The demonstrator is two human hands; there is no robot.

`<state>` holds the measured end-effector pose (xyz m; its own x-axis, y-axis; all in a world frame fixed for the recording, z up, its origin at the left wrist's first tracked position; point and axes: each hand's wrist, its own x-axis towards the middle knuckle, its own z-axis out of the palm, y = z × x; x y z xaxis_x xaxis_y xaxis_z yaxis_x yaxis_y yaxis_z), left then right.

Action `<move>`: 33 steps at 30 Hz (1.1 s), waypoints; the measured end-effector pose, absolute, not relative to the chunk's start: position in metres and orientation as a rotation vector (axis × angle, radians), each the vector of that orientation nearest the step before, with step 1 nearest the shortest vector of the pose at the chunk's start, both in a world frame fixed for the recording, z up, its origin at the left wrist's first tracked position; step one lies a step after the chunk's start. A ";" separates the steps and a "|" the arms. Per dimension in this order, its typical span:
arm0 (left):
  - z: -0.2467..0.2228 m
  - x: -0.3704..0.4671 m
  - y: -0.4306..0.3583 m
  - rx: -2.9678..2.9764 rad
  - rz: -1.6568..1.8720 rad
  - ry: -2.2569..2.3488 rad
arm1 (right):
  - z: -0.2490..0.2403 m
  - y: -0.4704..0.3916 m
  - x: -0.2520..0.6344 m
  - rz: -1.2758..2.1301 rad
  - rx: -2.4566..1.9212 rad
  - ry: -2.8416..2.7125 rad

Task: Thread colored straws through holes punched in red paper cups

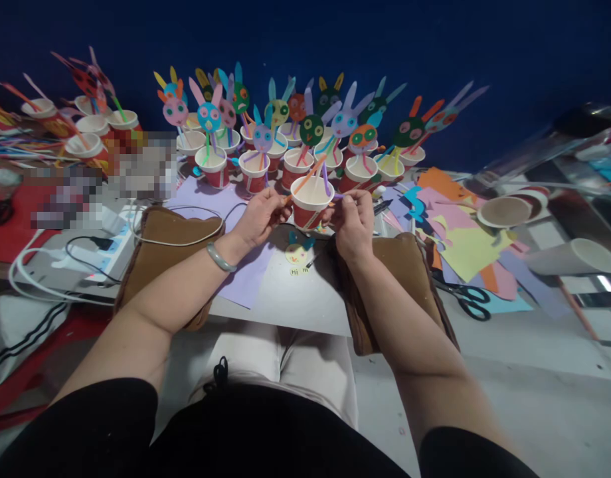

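A red and white paper cup [313, 216] is held up between my two hands above the table. An orange straw [310, 174] and a purple straw [327, 178] stand up out of it, and an end of each sticks out through the side. My left hand [263, 216] pinches the orange end at the cup's left. On the right, my right hand [354, 219] pinches the purple end, some fingers hidden beside the cup. Below the cup, a round yellow paper face [296, 253] with teal pieces near it lies on the white surface.
Rows of cups with paper rabbit heads [263, 136] stand behind. Two brown cushions [169, 255] lie under my forearms. Scissors [472, 302], coloured paper scraps [462, 249] and a white cup [574, 257] lie at right. A power strip [99, 249] with cables sits at left.
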<state>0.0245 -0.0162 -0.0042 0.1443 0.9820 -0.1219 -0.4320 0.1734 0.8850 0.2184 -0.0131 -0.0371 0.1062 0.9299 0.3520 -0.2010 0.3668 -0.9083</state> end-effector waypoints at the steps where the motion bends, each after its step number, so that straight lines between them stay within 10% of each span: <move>1: -0.006 0.024 -0.015 0.833 1.210 0.867 | -0.037 -0.014 0.218 0.982 -0.815 -1.161; 33: -0.031 0.016 -0.020 1.918 1.382 0.959 | -0.028 -0.032 0.218 0.405 -0.872 -1.637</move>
<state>0.0157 -0.0198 -0.0306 0.2045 0.8188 0.5364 0.2159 -0.5722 0.7912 0.2185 -0.0322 -0.0280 -0.0426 0.7255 0.6869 0.3215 0.6609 -0.6781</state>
